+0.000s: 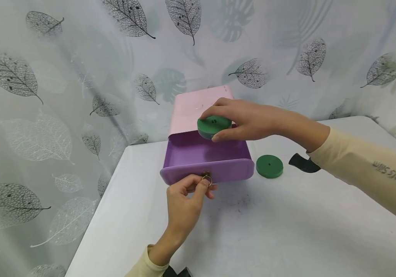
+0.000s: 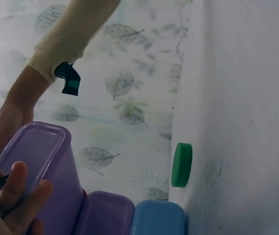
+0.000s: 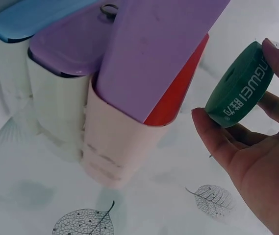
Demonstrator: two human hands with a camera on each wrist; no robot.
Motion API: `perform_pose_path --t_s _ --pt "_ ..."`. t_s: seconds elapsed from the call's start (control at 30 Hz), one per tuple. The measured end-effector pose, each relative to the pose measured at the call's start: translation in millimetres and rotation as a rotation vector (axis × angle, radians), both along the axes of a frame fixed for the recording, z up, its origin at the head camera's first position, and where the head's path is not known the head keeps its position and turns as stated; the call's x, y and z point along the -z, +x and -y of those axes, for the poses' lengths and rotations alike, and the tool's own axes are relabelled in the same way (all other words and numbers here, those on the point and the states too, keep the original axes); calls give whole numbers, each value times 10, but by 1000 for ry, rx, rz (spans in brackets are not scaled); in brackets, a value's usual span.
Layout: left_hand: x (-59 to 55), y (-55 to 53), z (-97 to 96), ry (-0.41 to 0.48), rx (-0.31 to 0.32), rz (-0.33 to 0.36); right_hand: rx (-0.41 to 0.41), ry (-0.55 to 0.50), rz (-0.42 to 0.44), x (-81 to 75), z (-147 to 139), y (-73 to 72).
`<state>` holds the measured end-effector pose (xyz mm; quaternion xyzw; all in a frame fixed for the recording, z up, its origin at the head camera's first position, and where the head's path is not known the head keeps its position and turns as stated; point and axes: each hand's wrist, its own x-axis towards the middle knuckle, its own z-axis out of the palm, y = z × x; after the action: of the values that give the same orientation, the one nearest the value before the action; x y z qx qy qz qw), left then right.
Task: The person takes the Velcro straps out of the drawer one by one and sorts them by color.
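Observation:
My left hand (image 1: 185, 204) pinches the ring pull (image 1: 207, 180) on the front of a purple drawer (image 1: 225, 171), which stands pulled out of its pink housing (image 1: 198, 105). Above that drawer my right hand (image 1: 249, 119) grips a green tape roll (image 1: 215, 125) between thumb and fingers. White lettering runs along the roll's side (image 3: 244, 93) in the right wrist view. A second green roll (image 1: 269, 167) lies flat on the table, just right of the drawer. The inside of the drawer is partly hidden behind the held roll and my right hand.
Under the pulled-out drawer, another purple drawer (image 2: 105, 213) and a blue drawer (image 2: 159, 218) are closed. The white table (image 1: 288, 227) meets a leaf-patterned curtain (image 1: 80, 69) at the back and left. Dark specks (image 1: 239, 202) mark the tabletop before the drawers.

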<state>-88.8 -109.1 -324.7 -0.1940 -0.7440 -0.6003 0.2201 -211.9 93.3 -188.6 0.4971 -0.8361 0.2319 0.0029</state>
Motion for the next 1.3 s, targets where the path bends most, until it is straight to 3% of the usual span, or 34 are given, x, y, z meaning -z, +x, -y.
perform_pose_path --t_s 0.8,1.03,1.3 --pt "-10 -4 22 -14 -10 -18 157 42 -25 62 -427 -103" --pt "-14 -5 37 -38 -31 -13 181 19 -25 113 -583 -139" --pt "-8 -9 45 -14 -12 1 224 37 -35 191 -752 -181"
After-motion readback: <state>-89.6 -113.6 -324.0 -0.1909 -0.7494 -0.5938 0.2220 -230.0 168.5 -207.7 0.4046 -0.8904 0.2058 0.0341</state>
